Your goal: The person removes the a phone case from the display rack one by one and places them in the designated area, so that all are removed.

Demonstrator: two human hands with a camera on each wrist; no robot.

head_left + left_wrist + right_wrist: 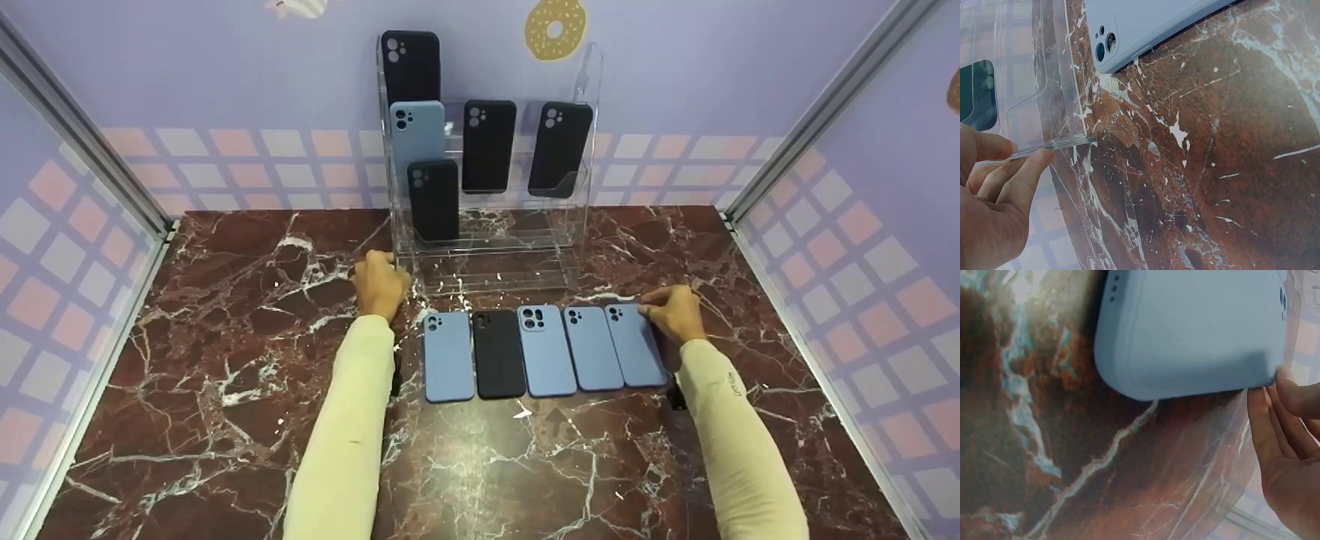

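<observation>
My left hand pinches the side panel of a clear acrylic display stand near its front left corner; the left wrist view shows the thin clear edge between thumb and fingers. At the right end of a row of phone cases, my right hand pinches the upper right edge of a blue phone case. In the right wrist view the thumb lies on top of that case, with fingers at its edge. The row also has a black case and several other blue cases.
Several cases stand in the stand's tiers: black ones and a light blue one. Beneath lies a red-brown marbled tabletop. Patterned panels with metal corner posts enclose the back and sides.
</observation>
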